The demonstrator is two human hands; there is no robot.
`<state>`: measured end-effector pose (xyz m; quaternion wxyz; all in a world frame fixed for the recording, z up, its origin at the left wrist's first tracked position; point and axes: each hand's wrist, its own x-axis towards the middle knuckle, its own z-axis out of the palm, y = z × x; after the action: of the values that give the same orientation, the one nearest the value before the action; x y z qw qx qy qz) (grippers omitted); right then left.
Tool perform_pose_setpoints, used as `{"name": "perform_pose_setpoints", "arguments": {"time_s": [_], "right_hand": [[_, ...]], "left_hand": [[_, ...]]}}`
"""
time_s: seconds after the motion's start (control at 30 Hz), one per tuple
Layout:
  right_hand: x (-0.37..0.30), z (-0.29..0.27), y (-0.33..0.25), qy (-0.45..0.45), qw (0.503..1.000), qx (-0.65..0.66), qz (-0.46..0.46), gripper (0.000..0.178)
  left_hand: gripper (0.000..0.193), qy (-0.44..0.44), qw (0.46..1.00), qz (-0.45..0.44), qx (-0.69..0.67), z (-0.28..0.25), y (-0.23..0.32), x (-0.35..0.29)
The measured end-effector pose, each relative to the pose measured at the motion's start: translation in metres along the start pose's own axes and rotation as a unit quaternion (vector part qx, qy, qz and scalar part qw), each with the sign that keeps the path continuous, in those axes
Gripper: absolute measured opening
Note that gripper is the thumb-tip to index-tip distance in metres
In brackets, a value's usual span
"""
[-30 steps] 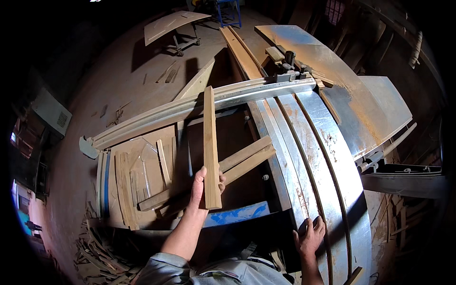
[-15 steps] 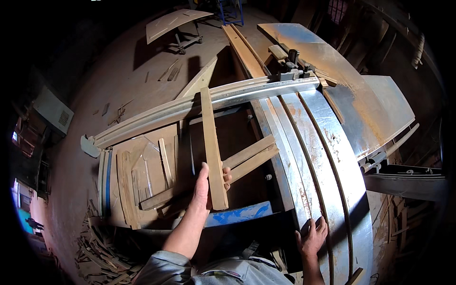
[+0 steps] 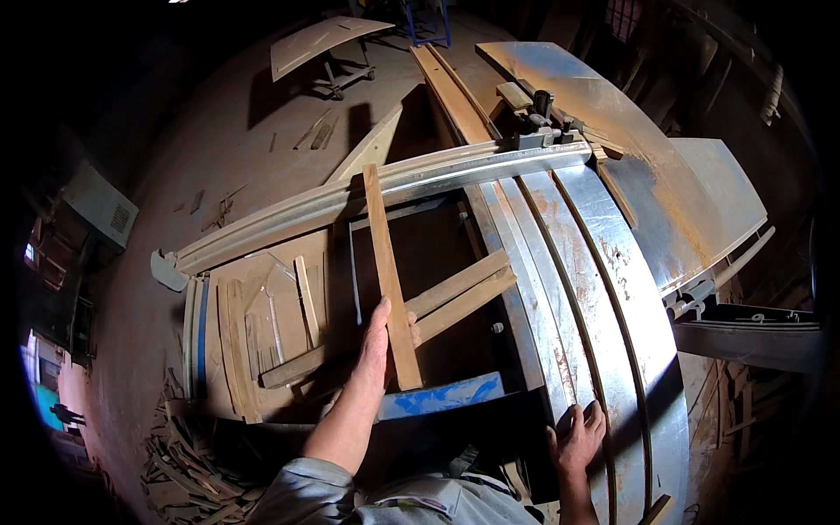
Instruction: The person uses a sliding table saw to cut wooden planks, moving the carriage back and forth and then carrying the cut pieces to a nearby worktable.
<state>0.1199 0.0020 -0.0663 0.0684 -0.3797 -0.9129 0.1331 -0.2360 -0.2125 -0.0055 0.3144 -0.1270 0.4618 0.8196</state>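
Observation:
A long wooden batten (image 3: 390,271) is gripped near its lower end by my left hand (image 3: 376,341), thumb on its left side and fingers round the right. The batten slants up and away, its far end at the long metal fence (image 3: 490,171). Beneath it, two wooden strips (image 3: 464,293) lie side by side across the dark gap of the frame, reaching to the metal saw table (image 3: 577,289). On the near part of that table rests my right hand (image 3: 578,437), fingers apart and bent, holding nothing that shows.
Several wooden strips (image 3: 234,350) lie on the board at the left of the frame. A black clamp-like stop (image 3: 541,118) sits at the fence's right end. Offcuts are heaped (image 3: 192,477) on the floor at lower left. A rusty table (image 3: 612,122) extends at far right.
My left hand has rolled the batten about its length, so a narrower, darker face now shows. The batten's far end has shifted slightly left. My right hand stays on the metal table.

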Motion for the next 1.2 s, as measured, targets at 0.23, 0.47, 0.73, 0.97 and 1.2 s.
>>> {"name": "perform_pose_setpoints", "arguments": {"time_s": [0.23, 0.47, 0.73, 0.97, 1.2], "right_hand": [[0.000, 0.001, 0.000, -0.003, 1.000, -0.001, 0.004, 0.069], [-0.003, 0.006, 0.006, 0.019, 1.000, -0.005, -0.006, 0.073], [-0.004, 0.006, 0.005, 0.031, 0.999, 0.023, -0.014, 0.068], [-0.002, -0.002, 0.003, 0.041, 0.999, 0.016, -0.024, 0.067], [0.000, -0.002, 0.000, 0.045, 0.998, 0.031, -0.037, 0.068]], "left_hand": [[0.055, -0.068, 0.996, -0.003, -0.056, -0.016, -0.010, -0.007], [0.064, -0.176, 0.983, 0.019, -0.044, -0.024, -0.016, -0.017], [0.066, -0.230, 0.972, 0.039, 0.025, -0.046, -0.023, -0.020], [0.055, -0.234, 0.967, 0.052, 0.088, -0.030, -0.017, -0.030], [0.054, -0.218, 0.965, 0.094, 0.114, -0.014, -0.003, -0.053]]}}
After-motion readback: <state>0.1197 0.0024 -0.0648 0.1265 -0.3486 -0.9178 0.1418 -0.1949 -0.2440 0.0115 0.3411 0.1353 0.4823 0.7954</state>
